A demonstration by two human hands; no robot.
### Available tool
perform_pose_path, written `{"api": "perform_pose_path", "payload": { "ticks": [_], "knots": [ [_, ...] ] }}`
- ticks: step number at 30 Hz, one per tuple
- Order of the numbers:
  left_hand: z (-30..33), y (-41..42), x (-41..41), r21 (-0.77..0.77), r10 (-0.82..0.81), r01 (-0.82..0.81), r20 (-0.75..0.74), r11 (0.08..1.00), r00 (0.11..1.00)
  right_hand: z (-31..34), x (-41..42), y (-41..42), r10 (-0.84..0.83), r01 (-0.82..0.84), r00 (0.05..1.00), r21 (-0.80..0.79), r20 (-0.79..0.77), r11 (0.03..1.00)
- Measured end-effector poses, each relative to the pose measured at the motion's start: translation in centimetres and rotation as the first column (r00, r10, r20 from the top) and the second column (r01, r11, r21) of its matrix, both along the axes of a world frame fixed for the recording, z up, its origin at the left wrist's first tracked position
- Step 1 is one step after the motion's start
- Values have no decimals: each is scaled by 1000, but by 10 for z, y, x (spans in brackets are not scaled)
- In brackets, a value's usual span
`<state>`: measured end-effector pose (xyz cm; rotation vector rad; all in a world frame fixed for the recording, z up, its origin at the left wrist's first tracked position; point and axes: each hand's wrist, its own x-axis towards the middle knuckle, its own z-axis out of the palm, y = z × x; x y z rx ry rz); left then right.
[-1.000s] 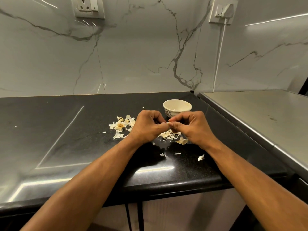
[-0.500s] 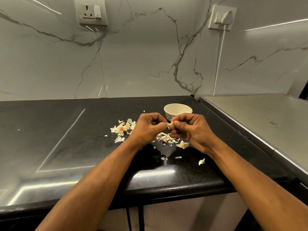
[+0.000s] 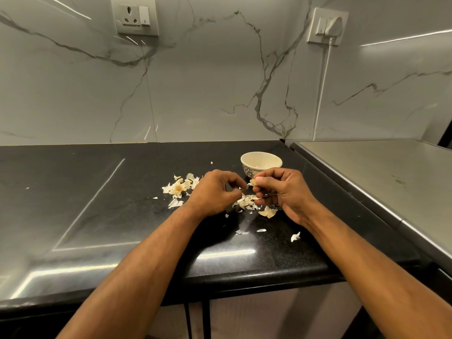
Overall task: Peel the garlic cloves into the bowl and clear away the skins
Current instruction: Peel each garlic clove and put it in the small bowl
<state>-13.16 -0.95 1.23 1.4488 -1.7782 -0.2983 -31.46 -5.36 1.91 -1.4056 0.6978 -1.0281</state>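
Observation:
My right hand pinches a small garlic clove between thumb and fingertips, just in front of the cream patterned bowl. My left hand hovers a short way to the left with fingers curled, pinching a thin sliver of skin at its fingertips. Below the hands lies a heap of papery skins. A second heap with the garlic's dry base sits to the left on the black counter.
Loose skin flakes are scattered near the counter's front edge. A steel surface adjoins the counter on the right. The marble wall behind carries a socket and a plugged-in white cord.
My hands were pressed together on the clove; now they have drawn apart, the left pulling away with a strip of skin while the right keeps the clove.

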Motion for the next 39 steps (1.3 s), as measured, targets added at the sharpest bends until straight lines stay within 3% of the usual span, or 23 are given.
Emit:
{"api": "perform_pose_path", "payload": {
  "ticks": [6, 10, 18, 28, 33, 39],
  "knots": [
    [3, 3, -2, -31, -83, 78, -183, 996, 980, -2, 2, 0, -16, 16, 999, -23, -44, 1000],
    [5, 6, -4, -63, -137, 126, -217, 990, 967, -2, 1, 0, 0, -1, 999, -42, -38, 999],
    [8, 10, -7, -15, -103, 105, -356, 994, 929, -1, 0, 2, 36, -38, 999, -91, -29, 995],
    [8, 9, -12, -12, -46, 45, -361, 999, 931, -5, 1, 2, -80, 24, 986, -358, -144, 934],
    [5, 8, -16, -16, -35, 32, -341, 999, 940, -5, -1, 2, -71, 4, 984, -378, -163, 926],
    [6, 9, -19, -18, -68, 67, -436, 998, 897, -5, -3, 2, -44, -3, 991, -352, -125, 936]
  ]
}}
